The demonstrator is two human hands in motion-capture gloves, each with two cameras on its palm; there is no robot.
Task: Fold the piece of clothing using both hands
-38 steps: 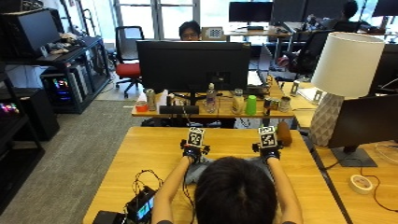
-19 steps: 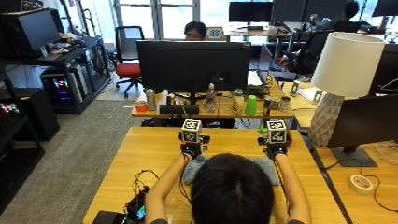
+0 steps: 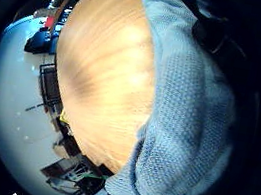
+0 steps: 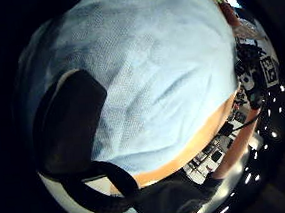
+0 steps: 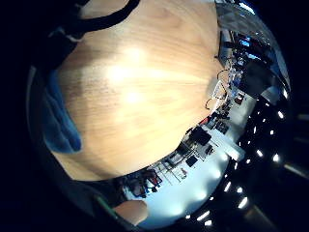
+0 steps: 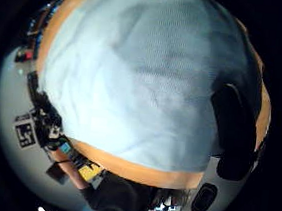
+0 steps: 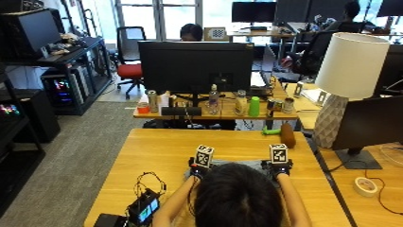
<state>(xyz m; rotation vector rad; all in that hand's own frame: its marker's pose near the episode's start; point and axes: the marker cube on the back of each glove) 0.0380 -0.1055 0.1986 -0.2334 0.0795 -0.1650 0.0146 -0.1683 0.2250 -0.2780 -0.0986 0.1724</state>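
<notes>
A light blue-grey knitted garment (image 7: 236, 163) lies on the wooden table (image 7: 163, 151) just in front of me, mostly hidden behind my head. My left hand (image 7: 200, 166) is at its left edge and my right hand (image 7: 279, 166) at its right edge. In the left thumb side palm view the thumb (image 4: 68, 123) presses onto the cloth (image 4: 159, 70), and a bunched fold (image 3: 188, 118) sits against the palm. The right thumb (image 6: 234, 129) likewise lies on the cloth (image 6: 144, 75), and a bit of fabric (image 5: 58, 121) shows at that palm's edge. Both hands pinch the garment.
A black device with cables (image 7: 146, 206) sits on the table's near left. A brown cylinder (image 7: 288, 135) and a green item (image 7: 271, 131) lie at the far right edge. A lamp (image 7: 346, 85) and a tape roll (image 7: 365, 186) stand on the neighbouring desk.
Both hands first spread slightly apart along the garment, then drew back toward my body, bringing its edges with them.
</notes>
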